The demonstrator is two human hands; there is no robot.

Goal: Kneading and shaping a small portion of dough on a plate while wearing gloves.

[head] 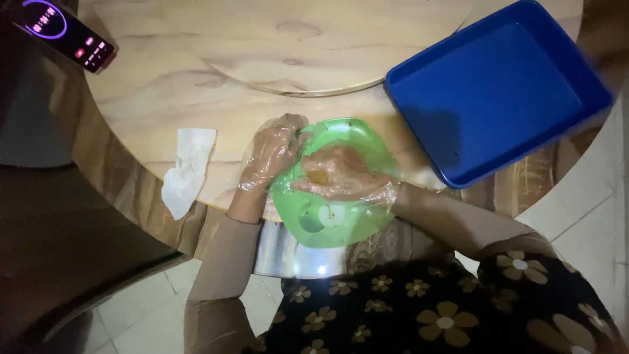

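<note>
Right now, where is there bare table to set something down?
Bare wood lies between the white tissue and the dark device, and across the round inset board. The blue tray is bare inside. It is crowded around the green plate, under both hands.
</note>
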